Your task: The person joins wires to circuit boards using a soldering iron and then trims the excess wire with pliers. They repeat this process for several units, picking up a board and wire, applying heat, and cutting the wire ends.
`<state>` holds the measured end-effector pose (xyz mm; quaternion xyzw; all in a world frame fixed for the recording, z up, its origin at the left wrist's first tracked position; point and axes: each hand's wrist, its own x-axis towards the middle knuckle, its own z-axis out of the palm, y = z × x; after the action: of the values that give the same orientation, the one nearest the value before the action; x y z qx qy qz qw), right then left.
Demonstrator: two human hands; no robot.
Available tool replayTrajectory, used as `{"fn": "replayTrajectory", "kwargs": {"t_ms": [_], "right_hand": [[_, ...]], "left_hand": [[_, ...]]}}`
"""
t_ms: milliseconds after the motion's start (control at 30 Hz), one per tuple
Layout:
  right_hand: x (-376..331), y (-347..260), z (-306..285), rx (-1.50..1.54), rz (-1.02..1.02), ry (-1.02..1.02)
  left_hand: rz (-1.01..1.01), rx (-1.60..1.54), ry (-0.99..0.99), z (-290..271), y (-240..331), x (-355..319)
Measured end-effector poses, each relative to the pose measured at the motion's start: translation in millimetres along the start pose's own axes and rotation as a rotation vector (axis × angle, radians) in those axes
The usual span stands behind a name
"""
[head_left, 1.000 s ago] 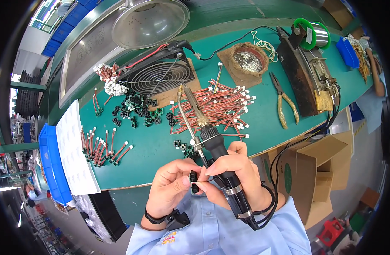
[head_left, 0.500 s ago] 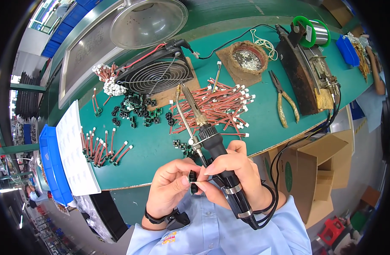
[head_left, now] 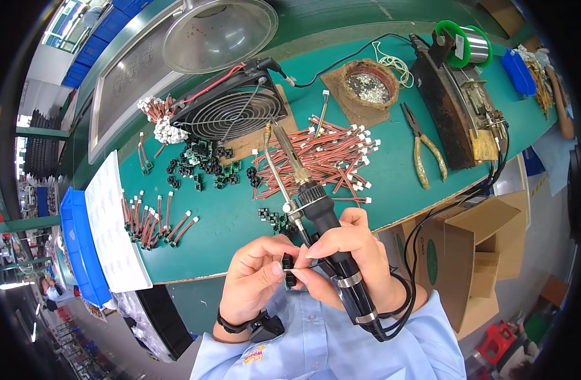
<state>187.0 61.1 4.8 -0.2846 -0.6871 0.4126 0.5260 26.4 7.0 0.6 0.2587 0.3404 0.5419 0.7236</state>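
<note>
Left hand (head_left: 249,273) pinches a small black part (head_left: 287,261), partly covered by fingers, right hand (head_left: 363,261) grips a soldering iron (head_left: 320,208), its fingertips' contact with the part unclear, and beyond both hands the iron partly hides piled red wires (head_left: 333,156) on the tabletop (head_left: 224,218).

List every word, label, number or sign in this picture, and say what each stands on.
Light blue shirt: coloured emblem with lettering, not copied here.
Cardboard box: green oval and dark letters, not copied here.
Green spool: white label, print too small to read.
White sheet: faint marks, too blurred to read.
</note>
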Motion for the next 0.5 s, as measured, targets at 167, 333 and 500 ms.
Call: {"fn": "replayTrajectory", "kwargs": {"t_ms": [167, 333, 500], "right_hand": [[0.8, -0.8, -0.1, 0.018, 0.004, -0.022], [1.0, -1.3, -1.8, 0.023, 0.008, -0.024], [2.7, -3.1, -1.7, 0.025, 0.007, -0.016]], "left_hand": [[0.02, -0.01, -0.001, 0.2, -0.7, -0.2], [0.033, -0.023, -0.009, 0.6, -1.8, 1.2], [0.035, -0.034, -0.007, 0.5, -1.0, 0.3]]}}
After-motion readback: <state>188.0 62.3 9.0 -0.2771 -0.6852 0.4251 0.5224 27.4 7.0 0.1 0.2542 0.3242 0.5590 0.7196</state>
